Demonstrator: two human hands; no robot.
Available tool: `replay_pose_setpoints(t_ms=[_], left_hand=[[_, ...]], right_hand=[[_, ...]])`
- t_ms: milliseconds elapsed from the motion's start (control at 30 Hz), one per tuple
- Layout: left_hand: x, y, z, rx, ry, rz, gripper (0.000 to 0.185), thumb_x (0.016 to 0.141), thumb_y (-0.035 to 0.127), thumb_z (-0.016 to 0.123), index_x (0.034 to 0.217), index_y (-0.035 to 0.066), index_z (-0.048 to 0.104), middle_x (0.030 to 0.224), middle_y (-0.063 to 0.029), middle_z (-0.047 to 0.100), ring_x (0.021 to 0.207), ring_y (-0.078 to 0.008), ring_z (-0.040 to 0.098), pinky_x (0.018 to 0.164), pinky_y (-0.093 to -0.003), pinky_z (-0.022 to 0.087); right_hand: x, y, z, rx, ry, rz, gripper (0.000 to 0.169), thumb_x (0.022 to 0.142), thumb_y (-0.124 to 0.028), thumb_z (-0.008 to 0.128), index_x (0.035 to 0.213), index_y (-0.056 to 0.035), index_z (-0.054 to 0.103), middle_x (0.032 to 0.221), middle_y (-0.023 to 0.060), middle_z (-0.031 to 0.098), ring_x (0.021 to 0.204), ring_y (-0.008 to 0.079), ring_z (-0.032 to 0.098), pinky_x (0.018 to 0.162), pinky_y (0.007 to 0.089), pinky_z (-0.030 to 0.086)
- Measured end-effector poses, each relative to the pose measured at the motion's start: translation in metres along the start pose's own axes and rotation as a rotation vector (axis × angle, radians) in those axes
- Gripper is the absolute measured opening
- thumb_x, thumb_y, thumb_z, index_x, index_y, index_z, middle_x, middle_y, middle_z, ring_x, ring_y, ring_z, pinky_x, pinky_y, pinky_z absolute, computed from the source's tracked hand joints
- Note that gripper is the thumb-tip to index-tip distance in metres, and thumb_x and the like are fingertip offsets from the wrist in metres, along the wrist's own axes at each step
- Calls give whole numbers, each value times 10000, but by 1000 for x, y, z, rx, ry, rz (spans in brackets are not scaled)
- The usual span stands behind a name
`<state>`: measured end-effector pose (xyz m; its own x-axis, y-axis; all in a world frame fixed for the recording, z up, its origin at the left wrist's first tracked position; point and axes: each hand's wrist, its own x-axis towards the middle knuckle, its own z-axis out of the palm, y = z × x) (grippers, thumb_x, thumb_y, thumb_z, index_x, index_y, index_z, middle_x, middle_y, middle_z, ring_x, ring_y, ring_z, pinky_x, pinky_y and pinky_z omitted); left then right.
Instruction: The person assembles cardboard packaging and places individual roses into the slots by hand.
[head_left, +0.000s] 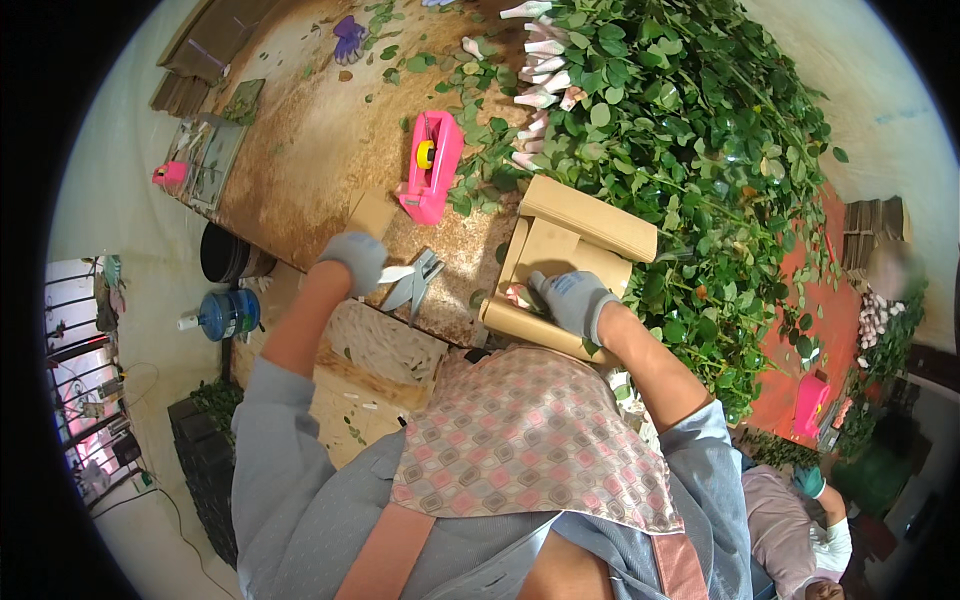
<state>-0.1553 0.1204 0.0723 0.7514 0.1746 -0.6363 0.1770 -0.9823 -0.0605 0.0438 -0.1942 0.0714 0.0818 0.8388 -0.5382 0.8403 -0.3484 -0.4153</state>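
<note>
My left hand (354, 261), in a grey work glove, is closed around a white strip (396, 274) that sticks out toward the right. Just beyond it lies a small cardboard piece (373, 214). A grey hand tool with splayed handles (417, 282) rests on the table between my hands. My right hand (576, 298), also gloved in grey, grips the stem end of a pink-and-white rose head (517, 294); the fingers hide much of it. Beneath the rose is a cardboard sheet (551, 246), flanked by a folded cardboard stack (589, 217) and a cardboard roll (525, 324).
A pink tape dispenser (433, 169) stands ahead on the stained table (300, 150). Leafy stems (675, 135) with white-sleeved heads (544, 67) are piled at right. A bin of pale material (384, 341) sits near my left side. Another person (795, 517) is at lower right.
</note>
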Motion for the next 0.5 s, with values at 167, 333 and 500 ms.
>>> replay_pose_setpoints(t_ms=[167, 333, 500], left_hand=[[-45, 6, 6, -38, -118, -97, 252, 877, 279, 637, 1000, 72, 711, 1080, -170, 704, 1021, -354, 669, 870, -467, 523], [-33, 99, -32, -467, 430, 383, 417, 879, 290, 664, 1238, 81, 626, 1169, -154, 641, 1038, -338, 619, 919, -447, 485], [-2, 184, -29, -427, 370, 560, 539, 898, 316, 643, 1383, 110, 530, 1283, -153, 601, 1190, -342, 542, 993, -492, 413]], right_hand=[[4, 6, 7, -105, -34, -37, 329, 987, -157, 439, 1260, -65, 599, 997, 193, 722, 936, 383, 699, 792, 473, 544], [4, 9, 6, -101, 1, -63, 323, 993, -192, 450, 1228, -75, 636, 978, 185, 724, 916, 364, 706, 784, 468, 550], [1, 10, 7, 99, 75, 29, 373, 957, -277, 539, 1267, -86, 620, 1047, 195, 728, 968, 368, 703, 838, 453, 547]])
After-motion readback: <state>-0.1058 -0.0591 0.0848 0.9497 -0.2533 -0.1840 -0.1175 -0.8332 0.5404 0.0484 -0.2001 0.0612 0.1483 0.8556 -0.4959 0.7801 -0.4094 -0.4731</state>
